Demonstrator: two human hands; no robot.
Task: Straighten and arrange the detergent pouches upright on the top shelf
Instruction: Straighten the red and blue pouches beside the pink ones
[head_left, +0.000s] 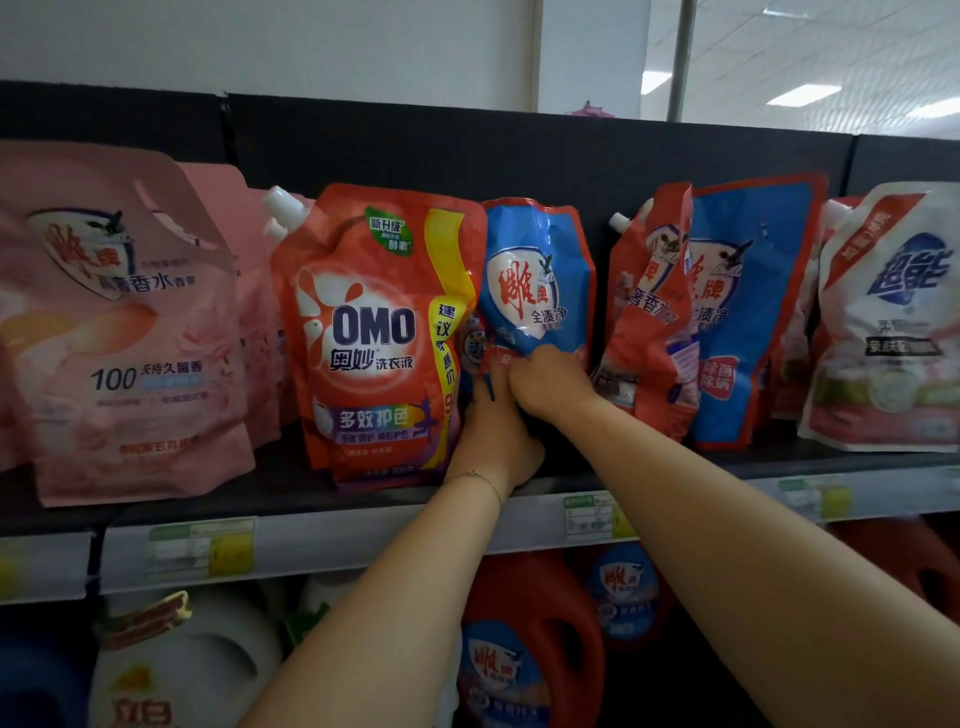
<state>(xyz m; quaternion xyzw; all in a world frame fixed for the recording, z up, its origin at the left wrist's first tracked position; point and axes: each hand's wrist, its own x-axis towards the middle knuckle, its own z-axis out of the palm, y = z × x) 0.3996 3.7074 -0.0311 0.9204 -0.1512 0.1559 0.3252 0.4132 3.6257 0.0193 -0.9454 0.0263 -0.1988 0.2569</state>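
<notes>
A blue and red detergent pouch (537, 280) stands roughly upright in the middle of the top shelf (291, 483), crumpled at its top. My left hand (493, 426) and my right hand (550, 382) both grip its lower part from below. A red OMO pouch (374, 332) stands upright just left of it, touching it. To the right, a red pouch (649, 312) leans against a taller blue pouch (748, 312). A gap separates them from the pouch I hold.
Large pink pouches (119, 322) fill the shelf's left end and a white pouch (888, 317) stands at the far right. Price tags (200, 551) line the shelf edge. Detergent jugs (524, 639) sit on the shelf below. A black back panel (467, 145) closes the rear.
</notes>
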